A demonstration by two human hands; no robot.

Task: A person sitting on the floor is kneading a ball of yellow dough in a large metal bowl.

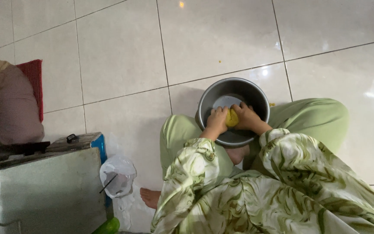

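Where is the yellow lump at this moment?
In the head view, the yellow lump is held between the left hand and right hand, inside the metal bowl on the floor.

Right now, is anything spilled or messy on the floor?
Yes. Small yellow crumbs lie on the white tile floor beside the metal bowl, the same colour as the yellow lump both hands hold inside it.

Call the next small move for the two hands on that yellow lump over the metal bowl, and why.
Probably keep both hands pressing and turn the yellow lump a little over the metal bowl. The left hand and right hand clasp it from either side, right above the bowl's opening, so whatever falls lands inside. What the lump is I cannot tell.
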